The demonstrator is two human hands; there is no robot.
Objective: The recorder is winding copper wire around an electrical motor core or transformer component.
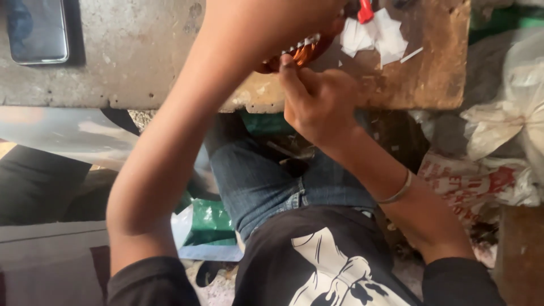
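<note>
Looking down, I see my right hand curled, its fingers pressing the copper coil at twelve o'clock on the workbench; my left hand's grip is hidden behind its forearm, so I cannot tell.

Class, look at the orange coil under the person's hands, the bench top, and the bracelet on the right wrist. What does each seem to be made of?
Coil: probably copper wire, from its glossy orange-brown strands.
Bench top: seemingly concrete, being grey, pitted, matte and chipped at its edge; its right part looks brown, perhaps wood.
Bracelet: likely metal, a thin silvery band with some shine.
</note>
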